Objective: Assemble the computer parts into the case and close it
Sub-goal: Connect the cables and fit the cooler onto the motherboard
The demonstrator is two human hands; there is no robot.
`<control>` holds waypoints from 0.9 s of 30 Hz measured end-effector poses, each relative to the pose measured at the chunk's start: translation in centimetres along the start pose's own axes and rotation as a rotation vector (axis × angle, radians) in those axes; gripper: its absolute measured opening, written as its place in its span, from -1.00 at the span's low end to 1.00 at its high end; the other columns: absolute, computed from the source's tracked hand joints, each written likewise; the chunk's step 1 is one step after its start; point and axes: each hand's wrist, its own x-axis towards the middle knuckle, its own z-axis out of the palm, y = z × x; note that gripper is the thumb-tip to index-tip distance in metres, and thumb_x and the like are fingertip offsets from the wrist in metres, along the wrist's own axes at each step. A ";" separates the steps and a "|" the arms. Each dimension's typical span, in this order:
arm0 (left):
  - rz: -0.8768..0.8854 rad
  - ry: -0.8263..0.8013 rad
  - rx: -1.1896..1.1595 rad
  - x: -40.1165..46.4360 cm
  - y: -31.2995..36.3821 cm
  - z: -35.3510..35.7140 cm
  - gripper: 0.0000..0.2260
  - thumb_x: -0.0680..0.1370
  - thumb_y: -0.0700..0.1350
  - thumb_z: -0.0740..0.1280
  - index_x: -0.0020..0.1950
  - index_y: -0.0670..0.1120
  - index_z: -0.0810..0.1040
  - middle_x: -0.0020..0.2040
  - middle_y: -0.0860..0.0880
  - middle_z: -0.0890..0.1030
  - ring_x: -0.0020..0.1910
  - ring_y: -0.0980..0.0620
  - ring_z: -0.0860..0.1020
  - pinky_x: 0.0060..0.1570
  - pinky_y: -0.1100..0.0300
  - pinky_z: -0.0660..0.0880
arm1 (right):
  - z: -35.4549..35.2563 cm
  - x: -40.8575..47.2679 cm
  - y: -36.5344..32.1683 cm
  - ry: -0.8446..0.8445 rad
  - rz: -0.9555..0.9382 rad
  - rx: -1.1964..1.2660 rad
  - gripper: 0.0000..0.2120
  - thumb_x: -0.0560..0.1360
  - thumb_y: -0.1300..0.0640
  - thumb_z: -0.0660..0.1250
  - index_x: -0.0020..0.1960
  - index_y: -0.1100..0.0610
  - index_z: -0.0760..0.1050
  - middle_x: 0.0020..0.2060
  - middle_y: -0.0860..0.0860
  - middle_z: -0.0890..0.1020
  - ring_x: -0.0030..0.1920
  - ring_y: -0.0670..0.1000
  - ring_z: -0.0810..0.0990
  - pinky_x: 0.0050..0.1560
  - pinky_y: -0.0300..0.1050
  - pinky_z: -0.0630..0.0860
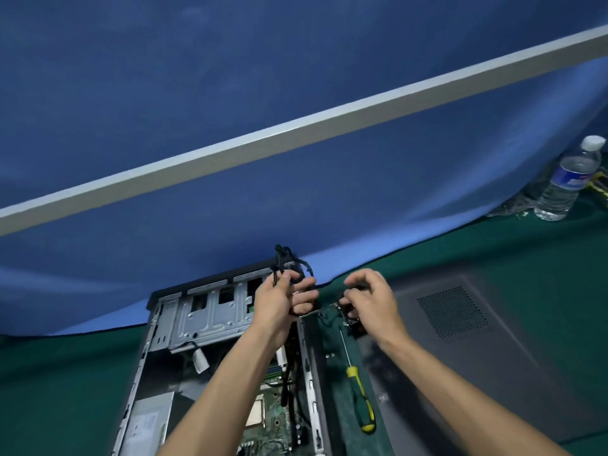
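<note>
We see the open grey case (197, 324) lying on the green surface (65, 390), circuit board exposed; our left hand (283, 297) grips black cables (289, 258), right hand (371, 297) pinches a small dark part.

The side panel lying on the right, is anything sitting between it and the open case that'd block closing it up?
Yes. A screwdriver lies on the green mat between the side panel and the open case. The left hand holds black cables above the case's far corner; the right hand works beside it.
</note>
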 end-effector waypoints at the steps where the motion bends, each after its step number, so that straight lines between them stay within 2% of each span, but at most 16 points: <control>1: 0.005 0.001 0.007 0.0 0.4 -1.0 -0.79 0.66 -0.16 0.09 -0.13 -0.17 0.40 -0.13 -0.27 0.63 -0.60 0.09 0.45 -0.63 0.34 0.29 | 0.6 0.2 -0.2 -0.023 0.061 0.020 -0.80 0.49 0.37 0.25 -0.17 0.09 0.46 -0.11 0.05 0.54 -0.33 -0.07 0.60 -0.36 -0.10 0.50; 4: -0.016 -0.062 0.000 -0.5 1.6 -3.7 -0.80 0.65 -0.14 0.12 -0.08 -0.18 0.45 -0.24 -0.19 0.67 -0.64 0.16 0.28 -0.68 0.37 0.14 | 2.8 0.4 -1.0 -0.148 0.194 0.008 -0.86 0.56 0.29 0.21 -0.13 0.13 0.47 -0.15 0.06 0.58 -0.41 -0.06 0.58 -0.50 -0.22 0.45; 7: -0.081 -0.137 -0.068 -1.2 2.2 -6.1 -0.80 0.64 -0.15 0.12 -0.07 -0.20 0.47 -0.34 -0.14 0.63 -0.65 0.18 0.23 -0.70 0.41 0.10 | 5.7 -0.1 -1.9 -0.272 0.301 0.048 -0.84 0.61 0.19 0.16 -0.03 0.13 0.52 -0.14 0.06 0.63 -0.40 -0.02 0.56 -0.47 -0.22 0.48; 10: -0.135 -0.157 -0.145 -1.6 2.7 -8.7 -0.79 0.64 -0.16 0.12 -0.08 -0.21 0.47 -0.43 -0.08 0.53 -0.66 0.19 0.18 -0.71 0.42 0.07 | 8.7 -1.4 -2.3 -0.335 0.386 0.171 -0.79 0.61 0.18 0.16 -0.02 0.17 0.57 -0.29 0.05 0.66 -0.43 0.00 0.57 -0.48 -0.20 0.50; 14: -0.161 -0.161 -0.167 -1.6 3.3 -12.9 -0.79 0.63 -0.18 0.13 -0.04 -0.23 0.51 -0.47 0.00 0.41 -0.66 0.20 0.16 -0.70 0.40 0.04 | 12.0 -3.1 -2.2 -0.294 0.386 0.237 -0.82 0.58 0.25 0.21 -0.11 0.22 0.57 -0.41 0.04 0.61 -0.46 -0.01 0.47 -0.55 -0.22 0.45; 19: -0.165 -0.050 -0.186 -1.2 2.9 -17.2 -0.83 0.62 -0.19 0.17 0.03 -0.22 0.53 -0.53 0.03 0.30 -0.65 0.18 0.14 -0.69 0.36 0.03 | 15.1 -4.3 -2.6 -0.197 0.370 0.192 -0.88 0.56 0.23 0.27 -0.11 0.19 0.55 -0.39 0.02 0.61 -0.49 -0.07 0.49 -0.53 -0.23 0.42; 24: -0.108 0.088 -0.238 -0.8 2.5 -21.0 -0.82 0.60 -0.28 0.16 0.04 -0.23 0.56 -0.52 0.01 0.33 -0.66 0.14 0.20 -0.65 0.33 0.22 | 17.0 -5.3 -2.3 -0.052 0.365 0.185 -0.85 0.56 0.22 0.20 -0.15 0.19 0.49 -0.33 0.05 0.62 -0.30 0.01 0.56 -0.47 -0.17 0.47; 27: -0.089 0.118 -0.213 -1.0 2.2 -22.6 -0.83 0.60 -0.29 0.17 0.02 -0.24 0.55 -0.53 0.00 0.30 -0.66 0.13 0.18 -0.65 0.31 0.26 | 18.2 -6.0 -1.8 -0.010 0.374 0.155 -0.84 0.52 0.22 0.16 -0.21 0.18 0.43 -0.44 0.02 0.59 -0.33 0.02 0.55 -0.38 -0.13 0.47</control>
